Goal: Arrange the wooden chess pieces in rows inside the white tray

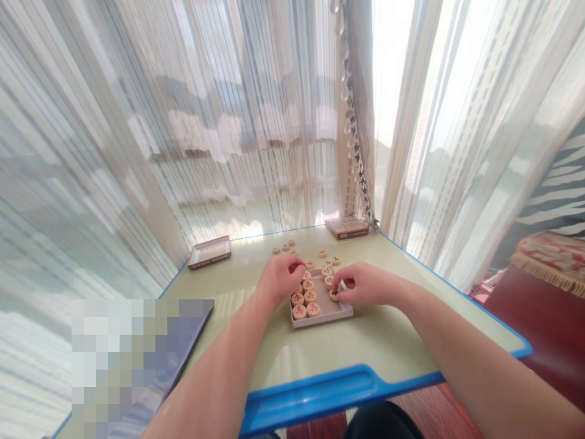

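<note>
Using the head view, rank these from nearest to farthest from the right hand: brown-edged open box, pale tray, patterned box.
1. Pale tray: the right hand is over its right side.
2. Patterned box: back right.
3. Brown-edged open box: far left.

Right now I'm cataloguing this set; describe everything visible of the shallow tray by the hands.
The tray is rectangular and open, with pale walls and a pinkish bottom, perhaps cardboard. It lies flat on the green table. Red-marked pieces line its left side, dark-marked pieces its right, the bottom showing between. The left hand hides part of its far left; the right hand reaches over its right wall; contact is unclear.
</note>
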{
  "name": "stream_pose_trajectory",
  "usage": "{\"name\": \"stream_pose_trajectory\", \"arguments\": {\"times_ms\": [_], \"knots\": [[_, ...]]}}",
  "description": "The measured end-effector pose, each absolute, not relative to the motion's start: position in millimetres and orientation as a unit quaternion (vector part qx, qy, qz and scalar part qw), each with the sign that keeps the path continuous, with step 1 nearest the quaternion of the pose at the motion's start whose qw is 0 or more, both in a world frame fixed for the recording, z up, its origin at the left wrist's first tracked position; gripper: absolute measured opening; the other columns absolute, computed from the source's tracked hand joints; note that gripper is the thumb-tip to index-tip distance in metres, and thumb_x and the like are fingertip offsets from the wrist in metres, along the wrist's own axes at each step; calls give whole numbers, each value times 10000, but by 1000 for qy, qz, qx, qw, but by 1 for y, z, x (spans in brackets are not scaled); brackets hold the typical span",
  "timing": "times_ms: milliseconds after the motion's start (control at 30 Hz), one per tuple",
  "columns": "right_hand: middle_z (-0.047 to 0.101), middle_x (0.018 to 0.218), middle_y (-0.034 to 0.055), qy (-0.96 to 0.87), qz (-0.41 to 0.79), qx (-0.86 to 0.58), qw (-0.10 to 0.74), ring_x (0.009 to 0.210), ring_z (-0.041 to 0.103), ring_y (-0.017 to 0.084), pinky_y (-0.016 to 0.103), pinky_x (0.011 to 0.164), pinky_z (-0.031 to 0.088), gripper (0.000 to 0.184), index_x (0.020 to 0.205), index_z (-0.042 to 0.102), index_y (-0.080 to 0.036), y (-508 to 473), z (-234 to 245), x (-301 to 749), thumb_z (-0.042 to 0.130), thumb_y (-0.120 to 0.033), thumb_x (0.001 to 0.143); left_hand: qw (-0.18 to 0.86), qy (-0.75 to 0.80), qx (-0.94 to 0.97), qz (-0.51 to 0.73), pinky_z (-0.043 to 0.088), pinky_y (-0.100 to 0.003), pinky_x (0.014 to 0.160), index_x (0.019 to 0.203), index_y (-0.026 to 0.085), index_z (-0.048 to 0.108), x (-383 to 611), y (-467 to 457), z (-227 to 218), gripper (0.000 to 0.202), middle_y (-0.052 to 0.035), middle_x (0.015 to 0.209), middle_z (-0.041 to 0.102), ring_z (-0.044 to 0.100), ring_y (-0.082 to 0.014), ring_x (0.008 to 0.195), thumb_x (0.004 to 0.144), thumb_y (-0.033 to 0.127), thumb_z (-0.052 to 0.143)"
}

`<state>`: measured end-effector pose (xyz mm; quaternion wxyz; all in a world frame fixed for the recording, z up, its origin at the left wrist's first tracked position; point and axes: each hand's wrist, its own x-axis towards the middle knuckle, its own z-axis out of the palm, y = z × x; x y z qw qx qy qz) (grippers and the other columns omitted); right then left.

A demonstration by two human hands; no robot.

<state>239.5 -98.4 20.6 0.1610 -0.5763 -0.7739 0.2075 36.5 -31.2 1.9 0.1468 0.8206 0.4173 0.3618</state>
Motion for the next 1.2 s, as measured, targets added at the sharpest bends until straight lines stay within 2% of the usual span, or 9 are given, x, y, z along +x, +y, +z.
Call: {"name": "stream_pose_trajectory", "arguments": {"times_ms": [567, 733, 867, 1033, 1200], "knots": [[504, 577, -26, -763, 232, -577, 178, 535, 413, 99, 223, 492, 302, 195, 773, 696, -238, -97, 19, 241, 615, -355, 640, 125, 421, 829, 347, 399, -232, 559, 755, 179, 688, 35, -31, 3, 228, -1, 621, 635, 544, -125, 588, 730, 234, 467], [482, 556, -30, -757, 235, -577, 198, 526, 400, 98, 226, 477, 282, 229, 778, 687, -212, -97, 20, 241, 560, -378, 683, 121, 413, 833, 347, 393, -222, 558, 761, 177, 682, 36, -31, 3, 223, 0, 636, 641, 538, -116, 580, 738, 228, 466], [448, 524, -34, -760, 189, -580, 224, 502, 384, 93, 227, 468, 266, 261, 732, 669, -196, -95, 18, 242, 495, -390, 735, 113, 410, 833, 354, 399, -228, 566, 750, 186, 682, 36, -31, 3, 215, 4, 635, 641, 541, -119, 581, 747, 232, 472], [494, 532, -21, -757, 91, -596, 252, 504, 402, 102, 238, 484, 260, 298, 789, 673, -204, -90, 15, 244, 451, -402, 772, 95, 436, 814, 372, 438, -263, 680, 802, 195, 680, 34, -25, 3, 225, -14, 731, 671, 588, -155, 695, 751, 221, 462], [509, 541, -16, -761, 86, -594, 246, 509, 421, 106, 236, 497, 277, 288, 826, 669, -208, -90, 13, 243, 437, -374, 786, 119, 466, 789, 383, 436, -327, 819, 915, 194, 658, 26, -8, -6, 345, -46, 928, 676, 592, -203, 904, 707, 83, 407]]}}
